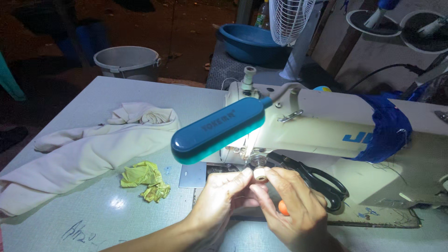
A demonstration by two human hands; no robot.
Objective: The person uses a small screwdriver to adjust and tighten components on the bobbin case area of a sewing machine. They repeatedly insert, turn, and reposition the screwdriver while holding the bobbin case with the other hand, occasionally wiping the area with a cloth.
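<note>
Head view, looking down on a pale worktable point(93, 214) with a cream sewing machine point(326, 126) as the landmark. Both hands meet just in front of the machine's needle end. Left hand point(219, 200): thumb and forefinger pinched together on a small white bobbin point(260, 174). Right hand point(294, 205): fingertips closed on the same bobbin from the other side; an orange object point(282, 208), kind unclear, peeks from under its palm. The bobbin is held up off the table, lit brightly, directly below the machine head.

A teal clip-on lamp point(214, 130) slants across the front of the machine, above the hands. Black-handled scissors point(322, 182) lie on the machine bed, just right of the right hand. A blue cloth point(387, 128) drapes over the machine's arm. Left of the machine: crumpled yellow-green scrap point(145, 179) near the needle plate, and beyond it a cream garment point(88, 149) spread out. Behind the machine: a white fan point(289, 18), a blue basin point(252, 42), and, farther left, a grey bucket point(127, 62) on the ground.
</note>
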